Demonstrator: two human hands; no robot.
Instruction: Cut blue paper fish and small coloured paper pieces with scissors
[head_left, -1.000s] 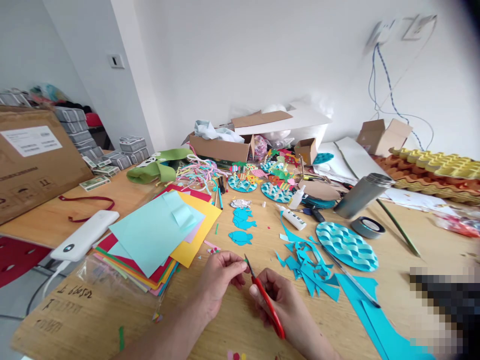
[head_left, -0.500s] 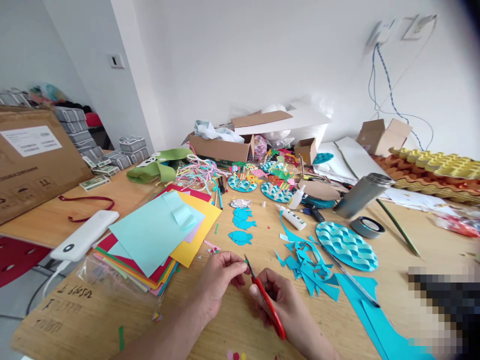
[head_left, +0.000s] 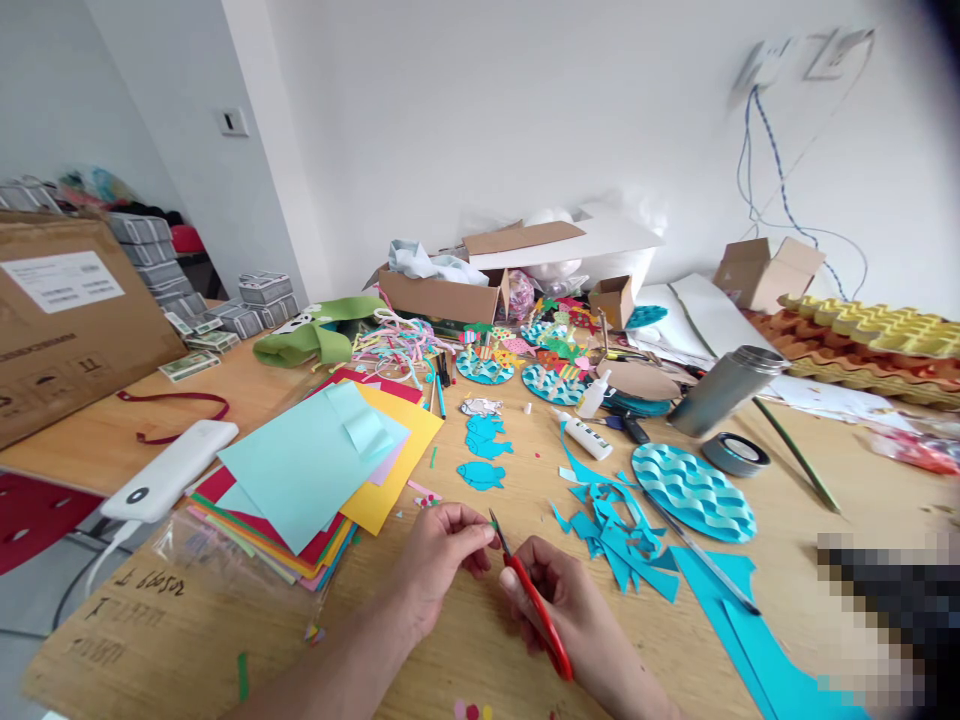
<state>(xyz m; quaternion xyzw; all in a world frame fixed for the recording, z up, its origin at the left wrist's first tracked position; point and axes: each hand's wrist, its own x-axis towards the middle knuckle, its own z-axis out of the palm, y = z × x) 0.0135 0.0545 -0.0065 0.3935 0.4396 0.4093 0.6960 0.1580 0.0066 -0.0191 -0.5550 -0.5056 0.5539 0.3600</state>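
Observation:
My right hand [head_left: 566, 595] is wrapped round a pair of scissors with red handles [head_left: 546, 628], their dark blades pointing up and left. Just left of the blade tips, my left hand [head_left: 450, 550] has thumb and fingers pinched together; whatever small thing they hold is too hidden to name. Beyond the hands, several blue paper fish [head_left: 481, 475] lie in a column, with a pale patterned fish [head_left: 481, 407] at the far end. To the right of the scissors are blue paper scraps [head_left: 611, 540] and a larger blue sheet [head_left: 731, 600].
Coloured paper sheets [head_left: 300, 470] are stacked at left, near a white power bank [head_left: 180, 465]. A glue bottle [head_left: 589, 438], a wavy blue oval [head_left: 694, 492], a pen [head_left: 709, 560], a tape roll [head_left: 735, 455] and a metal flask [head_left: 724, 392] occupy the right side.

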